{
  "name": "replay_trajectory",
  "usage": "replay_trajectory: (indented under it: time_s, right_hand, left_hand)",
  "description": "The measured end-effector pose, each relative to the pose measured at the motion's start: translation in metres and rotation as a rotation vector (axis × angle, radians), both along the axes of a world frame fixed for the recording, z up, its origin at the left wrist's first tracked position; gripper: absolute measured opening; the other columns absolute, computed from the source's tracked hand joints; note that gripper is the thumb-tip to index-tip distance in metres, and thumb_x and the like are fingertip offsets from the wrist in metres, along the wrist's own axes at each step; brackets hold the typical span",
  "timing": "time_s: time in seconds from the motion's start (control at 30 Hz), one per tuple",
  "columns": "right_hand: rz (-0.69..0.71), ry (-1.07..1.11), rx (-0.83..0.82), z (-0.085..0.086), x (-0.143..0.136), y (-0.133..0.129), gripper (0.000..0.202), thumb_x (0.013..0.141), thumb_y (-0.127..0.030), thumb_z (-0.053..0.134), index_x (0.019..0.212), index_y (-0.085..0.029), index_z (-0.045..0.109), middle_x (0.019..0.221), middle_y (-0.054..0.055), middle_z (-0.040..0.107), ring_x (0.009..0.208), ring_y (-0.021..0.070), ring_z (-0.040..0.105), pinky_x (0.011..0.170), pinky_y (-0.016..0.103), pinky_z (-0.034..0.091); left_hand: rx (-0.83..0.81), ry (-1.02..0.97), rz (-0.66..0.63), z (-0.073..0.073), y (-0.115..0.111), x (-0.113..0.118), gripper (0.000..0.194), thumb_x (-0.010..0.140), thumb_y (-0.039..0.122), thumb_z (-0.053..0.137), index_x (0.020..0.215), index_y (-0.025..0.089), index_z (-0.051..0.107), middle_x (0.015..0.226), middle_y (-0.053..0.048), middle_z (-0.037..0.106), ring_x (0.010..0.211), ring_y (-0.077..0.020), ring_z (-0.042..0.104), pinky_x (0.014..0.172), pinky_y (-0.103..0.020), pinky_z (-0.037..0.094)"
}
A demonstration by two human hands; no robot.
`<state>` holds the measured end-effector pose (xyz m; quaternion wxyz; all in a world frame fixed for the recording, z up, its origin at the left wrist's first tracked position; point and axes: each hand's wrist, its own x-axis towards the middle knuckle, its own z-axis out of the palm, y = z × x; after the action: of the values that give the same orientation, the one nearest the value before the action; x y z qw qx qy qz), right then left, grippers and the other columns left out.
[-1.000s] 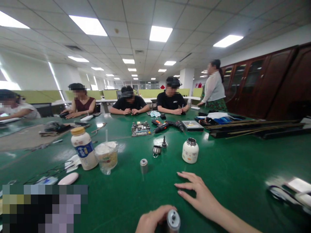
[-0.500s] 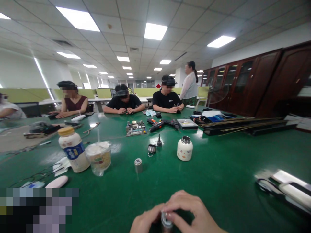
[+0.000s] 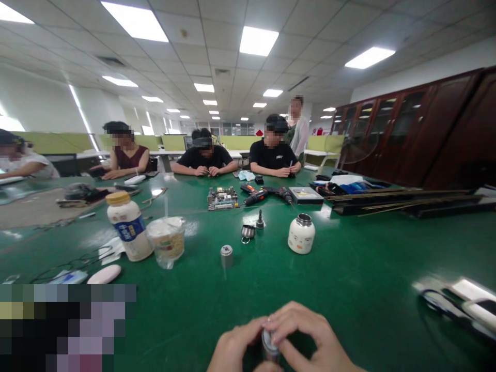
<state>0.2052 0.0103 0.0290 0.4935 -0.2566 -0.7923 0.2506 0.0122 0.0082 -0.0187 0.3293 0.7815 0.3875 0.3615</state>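
Hands are working low at the near edge: the left hand and right hand are both pinching a small metal can between them, so the job looks only part done. Another can, a jar and a bottle are sitting on the green table, and people are sitting across it in a bright office

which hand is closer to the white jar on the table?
Right. The right hand lies almost straight below the white jar; the left hand sits further to its left. Both clasp the small metal cylinder.
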Motion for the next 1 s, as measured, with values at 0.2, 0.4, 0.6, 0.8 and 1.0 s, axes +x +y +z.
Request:
replay_trajectory:
  time_s: [0.2,0.4,0.6,0.8,1.0]
  right_hand:
    - [-0.147,0.027,0.002,0.007,0.009,-0.005,0.020,0.081,-0.006,0.056,0.089,-0.023,0.063,0.077,0.004,0.069,0.073,0.0190,0.067,0.065,0.030,0.056]
    - [-0.029,-0.056,0.017,0.007,0.004,-0.004,0.046,0.075,-0.001,0.061,0.112,-0.027,0.065,0.098,0.004,0.073,0.095,0.0208,0.068,0.083,0.032,0.058]
    - [-0.210,0.005,-0.184,0.003,0.006,0.008,0.006,0.084,-0.018,0.067,0.089,-0.022,0.067,0.085,0.003,0.074,0.082,0.0183,0.070,0.077,0.030,0.057]
    - [-0.368,-0.201,-0.275,-0.014,0.028,0.043,0.007,0.084,-0.023,0.067,0.090,-0.021,0.071,0.091,0.006,0.074,0.089,0.0255,0.070,0.087,0.044,0.053]
    - [-0.310,-0.263,-0.324,-0.025,0.034,0.054,0.016,0.084,-0.020,0.066,0.097,-0.023,0.075,0.099,0.007,0.075,0.097,0.0260,0.069,0.092,0.045,0.051]
  left_hand:
    - [0.024,0.009,0.017,0.010,-0.002,0.004,0.051,0.065,0.024,0.088,0.113,0.021,0.069,0.096,0.000,0.078,0.081,-0.0190,0.073,0.075,-0.019,0.055]
    - [0.005,-0.018,0.008,0.010,-0.003,0.004,0.053,0.066,0.017,0.086,0.116,0.025,0.068,0.099,0.002,0.078,0.082,-0.0174,0.073,0.077,-0.018,0.054]
    - [0.030,0.019,0.025,0.007,-0.003,0.002,0.059,0.065,0.024,0.089,0.119,0.027,0.066,0.100,0.004,0.078,0.084,-0.0177,0.073,0.078,-0.018,0.052]
    - [0.021,0.059,0.041,0.008,-0.004,0.001,0.057,0.066,0.027,0.088,0.118,0.024,0.067,0.099,0.002,0.078,0.083,-0.0182,0.072,0.078,-0.019,0.053]
    - [0.000,0.052,0.055,0.010,-0.004,0.002,0.056,0.066,0.027,0.087,0.118,0.025,0.067,0.102,0.002,0.077,0.085,-0.0188,0.072,0.078,-0.020,0.053]
